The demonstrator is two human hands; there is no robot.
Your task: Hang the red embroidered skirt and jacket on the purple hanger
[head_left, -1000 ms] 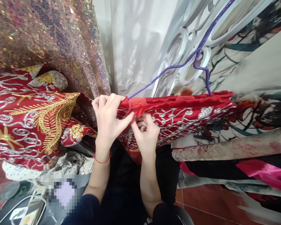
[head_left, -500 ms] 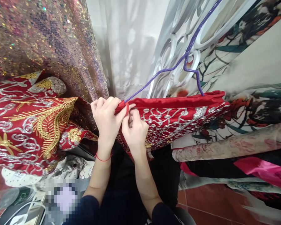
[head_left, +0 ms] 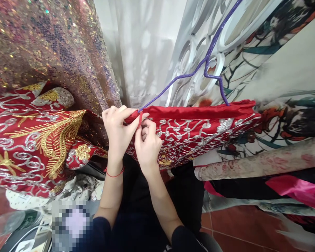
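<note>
A red skirt-like garment with silver embroidery hangs by its waistband from a purple hanger. At the waistband's left end, my left hand is closed on the red fabric, beside the lower left part of the hanger. My right hand sits just right of it, fingers pinched on a narrow red strap that rises between the two hands. Its curled fingers partly hide the strap's lower end.
Another red garment with gold and silver embroidery lies at left, below a sequinned cloth. White ring-patterned metalwork stands behind the hanger. Floral fabric and rolled cloth are at right. A plastic bottle lies lower left.
Both hands keep their hold at the waistband. My right hand has shifted slightly left and down, and the waistband's fold stands a little wider. The hanger appears slightly further left.
</note>
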